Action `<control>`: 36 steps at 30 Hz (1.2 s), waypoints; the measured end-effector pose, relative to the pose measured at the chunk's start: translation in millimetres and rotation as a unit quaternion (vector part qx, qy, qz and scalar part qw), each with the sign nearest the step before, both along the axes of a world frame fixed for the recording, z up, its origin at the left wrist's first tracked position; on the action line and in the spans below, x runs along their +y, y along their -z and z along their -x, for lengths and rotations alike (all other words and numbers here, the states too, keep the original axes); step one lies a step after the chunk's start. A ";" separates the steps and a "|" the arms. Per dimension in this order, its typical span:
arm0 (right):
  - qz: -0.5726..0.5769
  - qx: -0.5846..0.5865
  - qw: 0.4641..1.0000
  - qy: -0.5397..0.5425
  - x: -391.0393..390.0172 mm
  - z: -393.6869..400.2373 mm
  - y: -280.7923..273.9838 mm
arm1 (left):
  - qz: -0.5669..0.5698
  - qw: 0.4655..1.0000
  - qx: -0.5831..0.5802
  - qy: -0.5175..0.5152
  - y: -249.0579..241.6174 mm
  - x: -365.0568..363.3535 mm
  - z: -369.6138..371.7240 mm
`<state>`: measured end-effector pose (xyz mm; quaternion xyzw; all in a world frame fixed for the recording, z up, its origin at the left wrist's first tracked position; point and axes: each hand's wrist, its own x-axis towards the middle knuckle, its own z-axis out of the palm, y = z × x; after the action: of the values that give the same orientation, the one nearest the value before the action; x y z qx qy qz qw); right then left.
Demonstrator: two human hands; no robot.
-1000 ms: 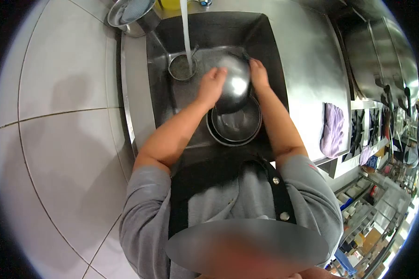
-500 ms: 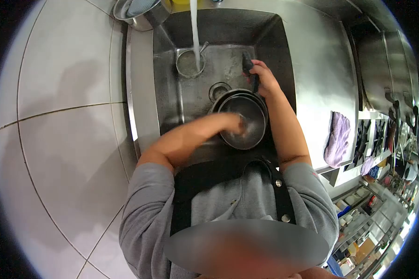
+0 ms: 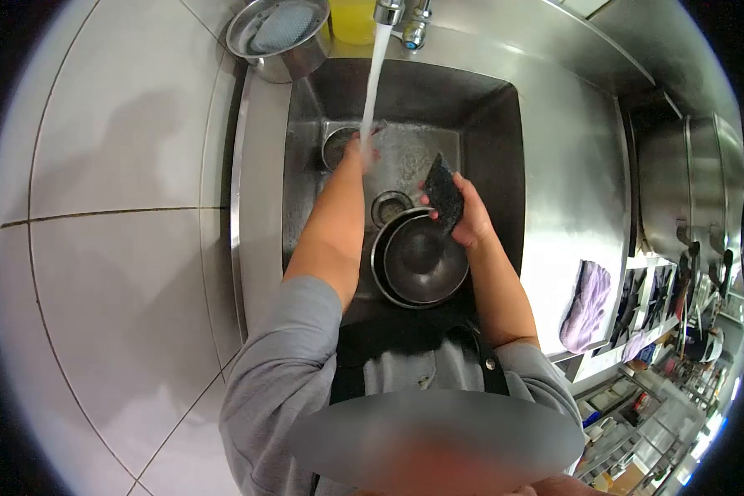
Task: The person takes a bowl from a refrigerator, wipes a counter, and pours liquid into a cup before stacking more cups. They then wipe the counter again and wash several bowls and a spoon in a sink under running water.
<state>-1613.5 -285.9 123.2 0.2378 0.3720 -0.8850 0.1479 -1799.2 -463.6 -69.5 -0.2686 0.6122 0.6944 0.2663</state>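
Under the running water [image 3: 373, 91], my left hand [image 3: 362, 150] is at the right side of a small round metal cup with a handle [image 3: 334, 149]. Its fingers are smeared by motion and splashing, so their grip on the cup does not show. In my right hand [image 3: 469, 217] is a dark scouring pad [image 3: 444, 194], pinched between thumb and fingers above the rim of the nested metal bowls [image 3: 426, 256]. These bowls sit at the near side of the sink [image 3: 492, 124], one inside the other.
The faucet [image 3: 388, 11] pours from the far edge, beside a small tap [image 3: 417, 29]. A metal pot [image 3: 285, 62] with a pale blue pad [image 3: 284, 28] inside and a yellow container [image 3: 353, 21] stand far left. A purple cloth [image 3: 587, 304] lies on the right counter [image 3: 562, 198].
My left hand has left the inside of the bowls and reached forward to the cup under the water. My right hand has turned, showing the pad's flat face. The camera view has shifted.
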 end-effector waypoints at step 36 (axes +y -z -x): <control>-0.844 0.288 0.399 -0.212 -161.2 176.2 -179.6 | -0.276 0.959 -0.044 0.040 -185.8 -46.5 -133.1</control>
<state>-1789.7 -447.2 302.8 -0.1133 0.9887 -0.0763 -0.0615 -1666.2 -510.1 116.3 -0.1901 0.3944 0.8129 0.3840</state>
